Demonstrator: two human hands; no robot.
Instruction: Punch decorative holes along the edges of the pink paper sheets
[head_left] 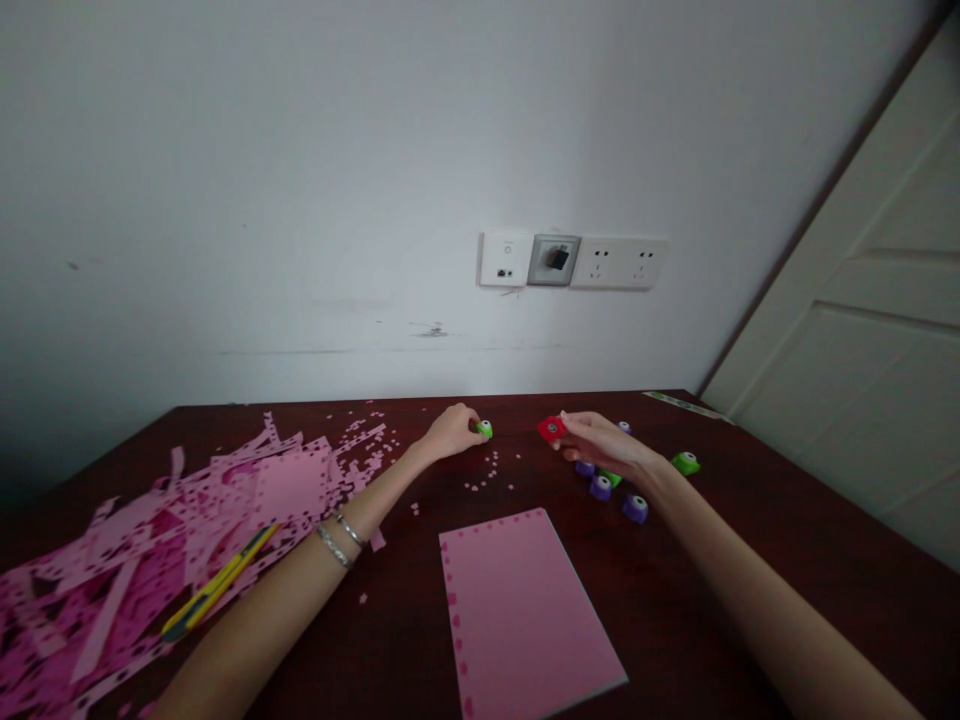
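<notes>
At the far middle of the table, my left hand [454,432] has its fingers closed on a small green paper punch [484,430] with a white round top. My right hand [598,440] pinches a red paper punch [551,429] just across from it. Beneath and around the right wrist are several more punches, among them a purple punch [634,508] and a green punch [686,463]; the hand partly hides some. Nearer to me lies a pink paper sheet [525,610] with punched shapes along its left and far edges.
Punched pink paper strips [142,560] pile up on the left, with a yellow utility knife [221,580] on them. Tiny paper cutouts [480,485] dot the dark table [405,620]. A flat strip [686,405] lies at the back right. Wall sockets [619,263] sit above.
</notes>
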